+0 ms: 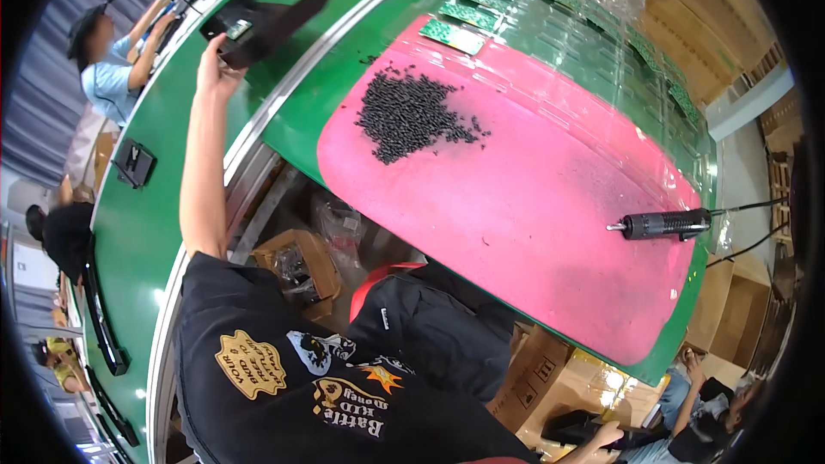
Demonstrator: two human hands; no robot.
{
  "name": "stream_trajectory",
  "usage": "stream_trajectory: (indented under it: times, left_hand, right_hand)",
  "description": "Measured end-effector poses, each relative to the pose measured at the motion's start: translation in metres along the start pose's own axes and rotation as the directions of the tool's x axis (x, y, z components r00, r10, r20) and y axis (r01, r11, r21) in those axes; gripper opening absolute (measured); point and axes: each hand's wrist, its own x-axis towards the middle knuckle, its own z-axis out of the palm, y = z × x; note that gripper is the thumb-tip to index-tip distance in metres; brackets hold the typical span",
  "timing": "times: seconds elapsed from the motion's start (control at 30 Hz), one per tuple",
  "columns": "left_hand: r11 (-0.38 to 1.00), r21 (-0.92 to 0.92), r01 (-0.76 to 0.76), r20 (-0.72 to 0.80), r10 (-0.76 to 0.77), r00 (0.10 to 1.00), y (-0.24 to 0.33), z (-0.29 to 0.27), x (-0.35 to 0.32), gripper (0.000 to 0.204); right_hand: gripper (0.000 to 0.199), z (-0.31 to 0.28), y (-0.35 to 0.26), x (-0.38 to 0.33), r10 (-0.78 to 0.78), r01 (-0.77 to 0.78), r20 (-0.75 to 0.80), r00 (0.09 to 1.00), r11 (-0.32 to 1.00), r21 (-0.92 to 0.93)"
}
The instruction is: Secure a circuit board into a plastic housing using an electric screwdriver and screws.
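My left arm stretches far out to the left, over the green conveyor belt (pixel 137 232). My left hand (pixel 215 64) grips the near edge of a black plastic part (pixel 262 21) lying on the belt. My right hand is out of the picture. On the green bench to the right lies a pink mat (pixel 524 232). A heap of small black screws (pixel 408 116) sits on its far left part. A black electric screwdriver (pixel 666 224) lies on the mat's right side, with its cable running off to the right.
Rows of green circuit boards (pixel 481 13) lie under clear film behind the mat. Another black part (pixel 135 163) rides the belt. A person in a light blue shirt (pixel 107 69) works further along it. Cardboard boxes (pixel 296 262) stand under the bench.
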Motion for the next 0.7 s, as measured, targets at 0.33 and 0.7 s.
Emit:
stream_trajectory:
  times: [0.33, 0.7]
  left_hand:
    - [0.482, 0.446, -0.754, 0.593, 0.472, 0.653, -0.031, 0.114, -0.061, 0.032]
    - [0.487, -0.134, -0.863, 0.874, -0.352, -0.334, -0.128, 0.256, -0.309, 0.047]
  right_hand:
    - [0.027, -0.128, -0.209, -0.116, -0.601, 0.652, -0.28, 0.748, 0.744, 0.145]
    - [0.022, -0.169, -0.395, -0.188, -0.975, 0.906, 0.221, -0.015, 0.08, 0.415]
